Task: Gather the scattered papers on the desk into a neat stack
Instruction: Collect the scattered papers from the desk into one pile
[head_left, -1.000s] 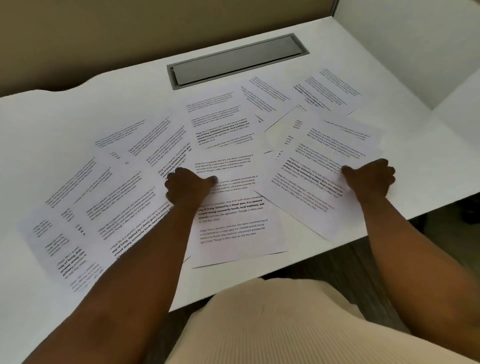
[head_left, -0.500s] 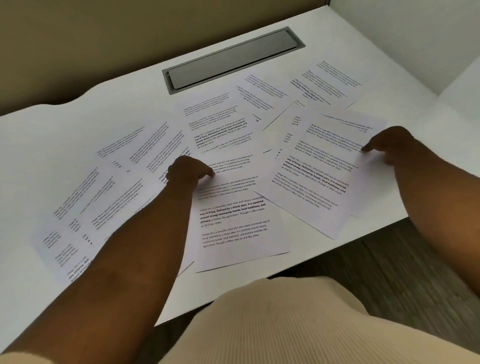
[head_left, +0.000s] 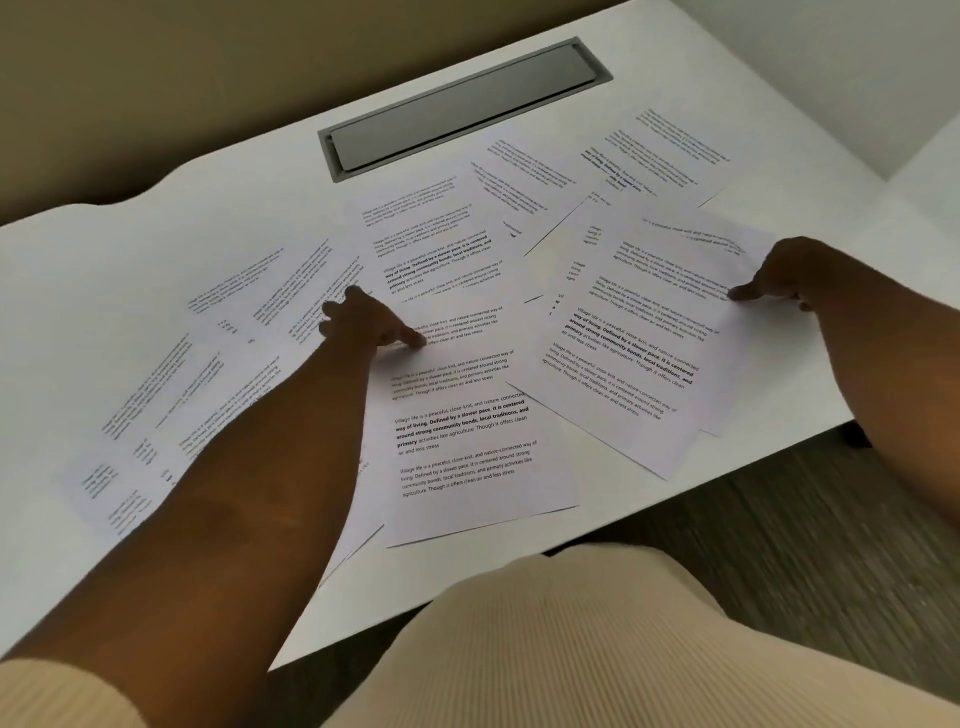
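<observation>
A white desk set against a tan partition wall was strewn with printed papers, the sheets fanned across the surface from the far right corner to the near left edge and overlapping one another at differing angles. A long grey cable hatch was let into the desktop just behind the spread. The person's left hand rested on the middle of the spread, fingers extended and pressing flat where a central sheet met the pages to its left; that sheet's near end hung over the front edge of the desk. The right hand gripped the right-hand edge of a slanted sheet, thumb on top of the page and fingers curled at its margin, with the sheet's upper corner curving slightly upward. More pages lay partly hidden beneath that slanted sheet, and two others sat farther back near the corner of the desk. The left forearm crossed over several pages on the left side. A ribbed cream garment filled the foreground, above grey-brown flooring visible beyond the desk's front edge.
</observation>
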